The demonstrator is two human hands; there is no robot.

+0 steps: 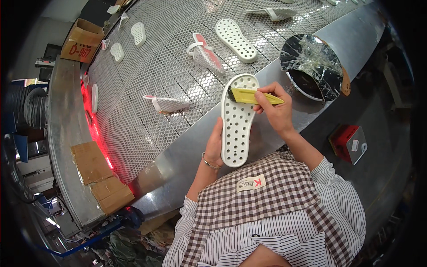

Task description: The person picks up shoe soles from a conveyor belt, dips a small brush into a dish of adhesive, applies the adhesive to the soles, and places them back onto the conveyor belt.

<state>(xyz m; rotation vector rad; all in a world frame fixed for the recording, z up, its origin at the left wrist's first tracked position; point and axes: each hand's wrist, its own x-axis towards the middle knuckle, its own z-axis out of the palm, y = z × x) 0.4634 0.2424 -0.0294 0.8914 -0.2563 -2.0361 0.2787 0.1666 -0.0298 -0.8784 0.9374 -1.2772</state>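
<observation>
A white shoe sole [236, 131] with rows of round holes is gripped at its left edge by my left hand [215, 143], its long side pointing away from me. In my right hand [276, 106] is a yellow-handled brush [249, 96], pinched between thumb and fingers. Its dark bristles touch the upper part of the sole, near the left rim. Just past the sole's far end, another white holed sole [236, 40] lies on the metal mesh belt [173, 53]. A strappy upper with a pink insole [205, 54] rests beside that one.
A black round container lined with crumpled clear film [311, 66] stands on the metal ledge [187, 155] at right. More soles [138, 34] and a white upper [167, 104] lie on the mesh. Cardboard [100, 175] and a box [81, 40] sit at left, near a red-lit edge.
</observation>
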